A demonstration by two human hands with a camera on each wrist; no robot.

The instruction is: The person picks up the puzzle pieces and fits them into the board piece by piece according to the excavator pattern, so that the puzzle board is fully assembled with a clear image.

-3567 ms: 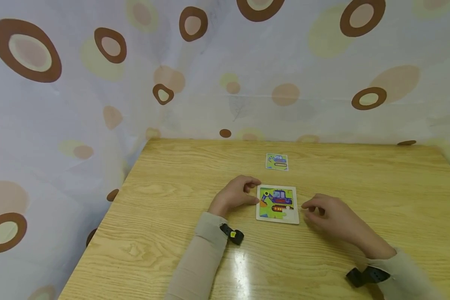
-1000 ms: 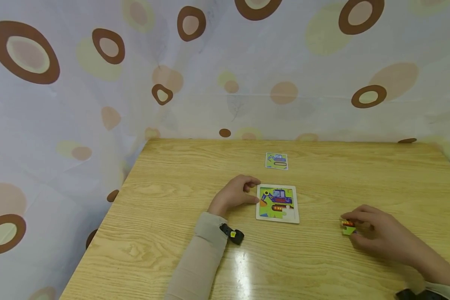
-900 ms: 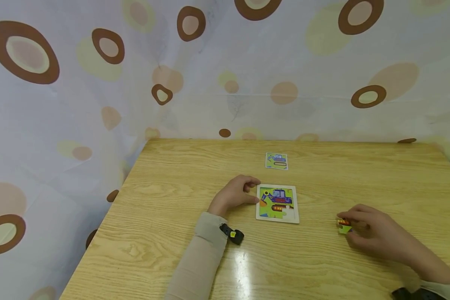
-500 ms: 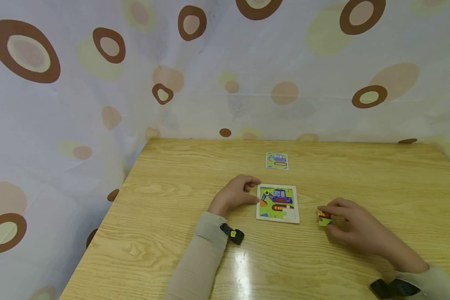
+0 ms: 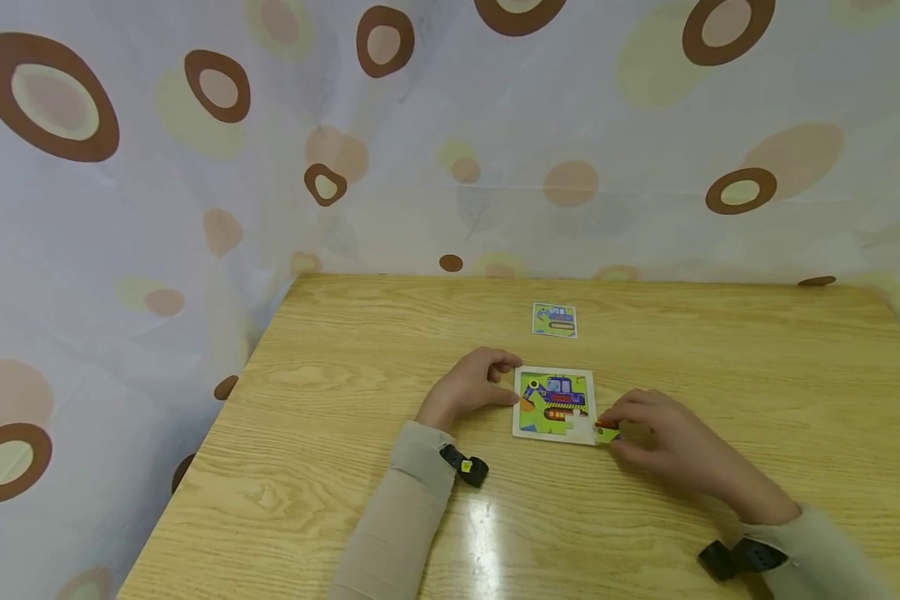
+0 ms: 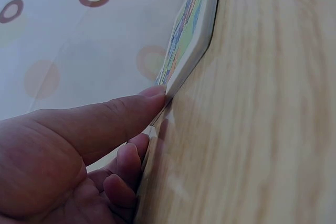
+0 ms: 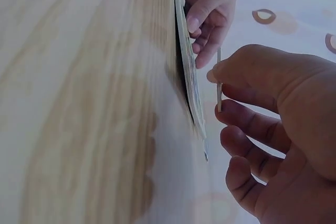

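A square jigsaw puzzle board [image 5: 593, 383] with a pale frame and an excavator picture lies flat on the table. Its lower right corner shows a bare, piece-shaped gap. My left hand [image 5: 474, 386] holds the board's left side, the thumb [image 6: 149, 95] against the edge and a finger at the upper left corner; its other fingers are curled. My right hand [image 5: 663, 433] pinches a green and red puzzle piece [image 5: 609, 434] between thumb and finger at the board's right edge. Seen edge-on in the right wrist view, the thin piece [image 7: 219, 98] is raised off the board.
Behind the board lies a small picture card [image 5: 554, 320] with the same excavator. A wooden table [image 5: 345, 350] stretches around, with a patterned cloth [image 5: 450, 125] hanging behind it and to the left. Each wrist wears a black strap [image 5: 465, 465].
My right hand went out to the right, came up with the puzzle piece, and has carried it left to the board's right edge. The left hand and board have stayed put.
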